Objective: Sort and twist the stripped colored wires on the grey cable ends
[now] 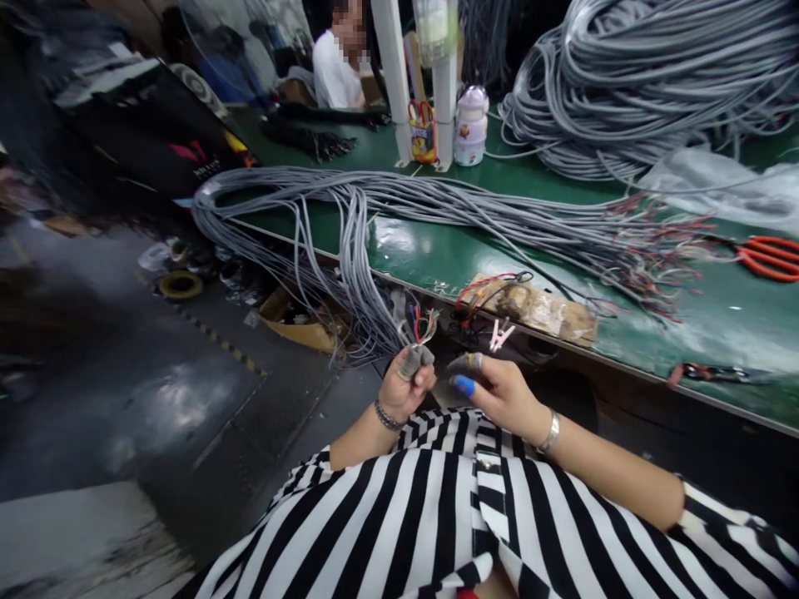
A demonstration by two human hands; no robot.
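My left hand [407,384] is closed around the end of a grey cable, with a grey cover on the thumb or finger that pinches it. Thin coloured wires [424,326], red, blue, green and white among them, fan out above that grip. Just to the right, my right hand [499,389] hovers apart from the wires, its fingers apart, with a grey cover and a blue cover on its fingertips; I see nothing held in it. A looped bundle of grey cables [359,241] hangs over the bench edge beside my left hand.
On the green bench [412,245] lie stripped cable ends [662,249], orange-handled scissors [771,258], a cutting tool [717,373] and a taped wooden block [530,308]. A pink clip [500,335] sits at its edge. Large cable coils [624,83] stand behind. Another person [337,71] is across the bench.
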